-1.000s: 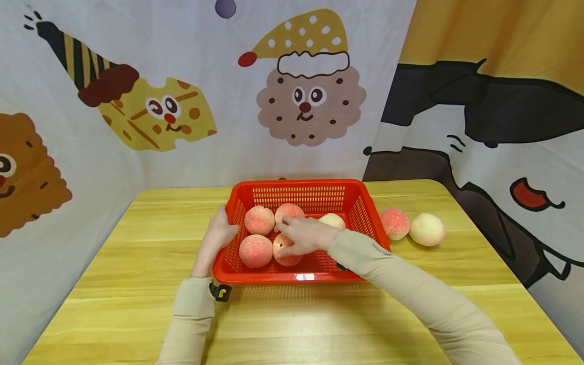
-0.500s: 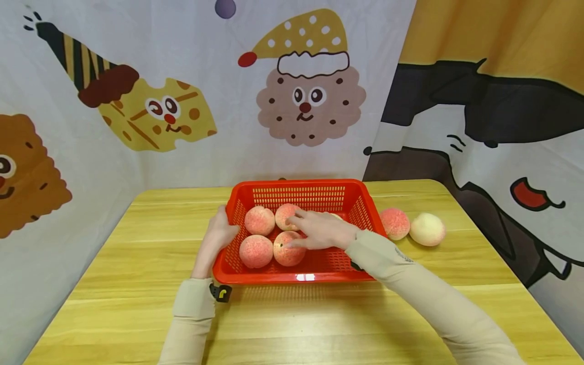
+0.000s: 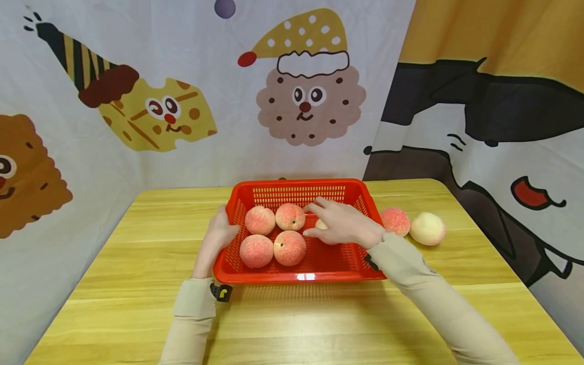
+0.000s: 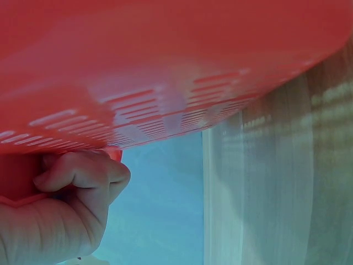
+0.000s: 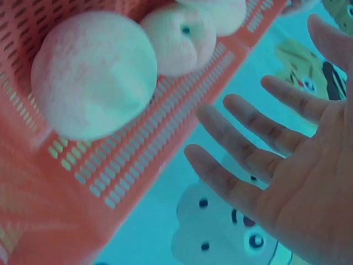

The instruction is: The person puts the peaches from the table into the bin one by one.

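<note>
Count: seven peaches, one red basket [image 3: 296, 278], two hands. Five peaches lay inside the basket: four pink ones in a two-by-two block at its left end, namely back-left peach [image 3: 260, 221], front-left peach [image 3: 257, 251], back-right peach [image 3: 290, 217] and front-right peach [image 3: 290, 248], plus one paler peach [image 5: 94, 74] to the right of the block. Two stood outside, beyond the basket's right wall: a red peach [image 3: 396, 221] just beside it and a cream peach [image 3: 428, 229] next to that. The left hand [image 3: 222, 230] gripped the basket's left rim, fingers curled over it. The right hand [image 3: 339, 220] was free, fingers extended above the paler peach; no contact seen in the right wrist view. Edges: the basket's back rim sat near the far edge of the wooden tabletop [image 3: 292, 324]; wood showed from the front rim to the near side and from the left wall to the left edge. Inside, perforated floor was visible at front right, between the front-right peach and the right wall. Versus half a second earlier: the right hand had shifted rightward, uncovering the back-right peach and its dark stem spot; the left hand, basket and outside pair appeared unmoved.
</note>
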Demonstrator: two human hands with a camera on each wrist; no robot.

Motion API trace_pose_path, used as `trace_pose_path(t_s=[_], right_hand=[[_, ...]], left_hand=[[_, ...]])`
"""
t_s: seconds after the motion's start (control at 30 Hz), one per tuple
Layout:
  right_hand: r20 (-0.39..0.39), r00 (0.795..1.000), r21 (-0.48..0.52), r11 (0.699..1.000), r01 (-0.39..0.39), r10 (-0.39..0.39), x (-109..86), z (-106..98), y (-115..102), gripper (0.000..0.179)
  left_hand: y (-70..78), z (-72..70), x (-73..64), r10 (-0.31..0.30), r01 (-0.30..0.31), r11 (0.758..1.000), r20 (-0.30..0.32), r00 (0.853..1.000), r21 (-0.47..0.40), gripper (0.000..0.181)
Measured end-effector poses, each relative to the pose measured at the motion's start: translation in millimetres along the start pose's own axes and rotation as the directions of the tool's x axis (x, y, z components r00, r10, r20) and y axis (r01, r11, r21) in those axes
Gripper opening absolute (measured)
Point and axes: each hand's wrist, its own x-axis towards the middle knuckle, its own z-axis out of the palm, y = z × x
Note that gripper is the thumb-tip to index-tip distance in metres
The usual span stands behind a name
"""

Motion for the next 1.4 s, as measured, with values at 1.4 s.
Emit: trace_pose_path(t_s=[1.4], right_hand=[[-0.11,0.929,0.303,0.902,-0.308,0.355,-54.1,13.2,143.7,0.061]], left_hand=[[-2.4,-0.3,0.2,0.018,-0.018,1.0,-0.003,1.0,0.013,0.065]])
